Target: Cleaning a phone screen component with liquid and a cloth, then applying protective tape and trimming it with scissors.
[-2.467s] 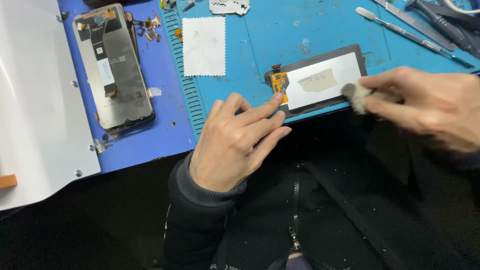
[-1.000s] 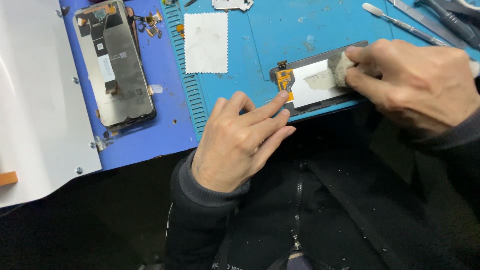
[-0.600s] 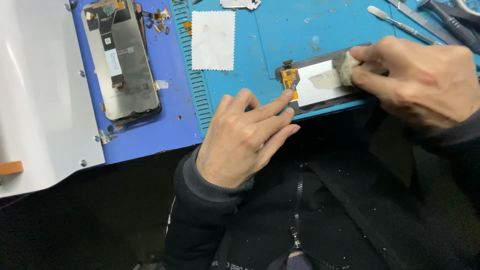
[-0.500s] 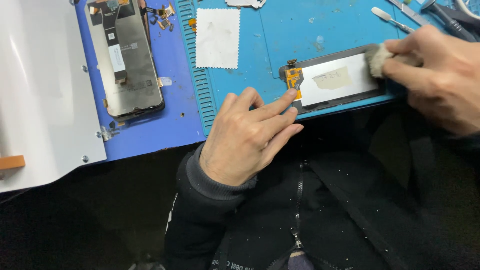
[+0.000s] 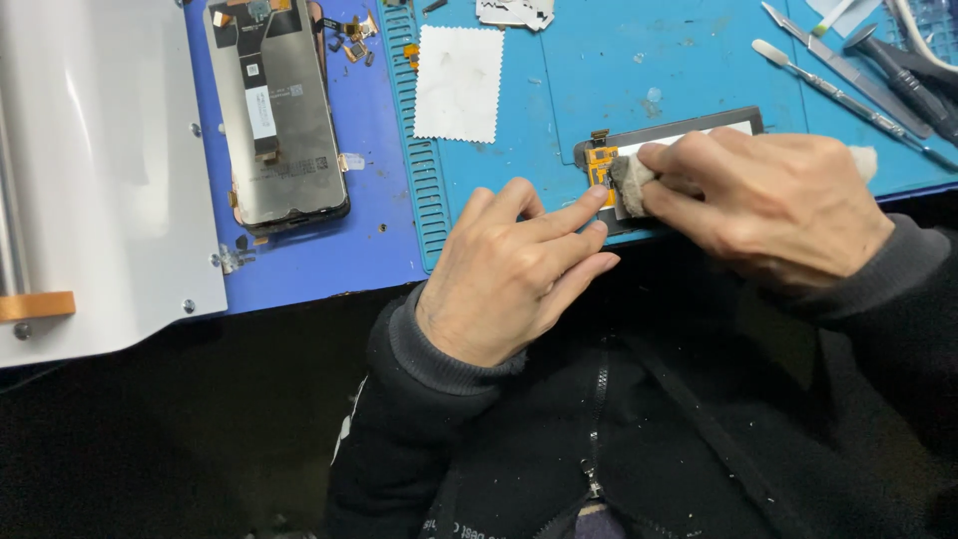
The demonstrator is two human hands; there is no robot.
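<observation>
A black-framed phone screen panel (image 5: pixel 699 128) lies face down on the blue work mat (image 5: pixel 559 80), with an orange flex connector (image 5: pixel 601 162) at its left end. My left hand (image 5: pixel 509 274) rests at the mat's front edge, its index and middle fingertips pressed against the panel's left corner. My right hand (image 5: pixel 768 200) covers most of the panel and grips a grey-white wiping cloth (image 5: pixel 631 180), pushed against the panel's left part beside the orange connector.
An opened phone body (image 5: pixel 279 120) lies on the darker blue mat at the left, with small loose parts above it. A white square cloth (image 5: pixel 459 70) sits on the mat. Metal tools (image 5: pixel 848 70) lie at the back right. A white plate (image 5: pixel 90 180) is far left.
My right hand has slid the cloth along the panel: out to its right end half a second ago, now back at its left end by the connector. The left hand stays put.
</observation>
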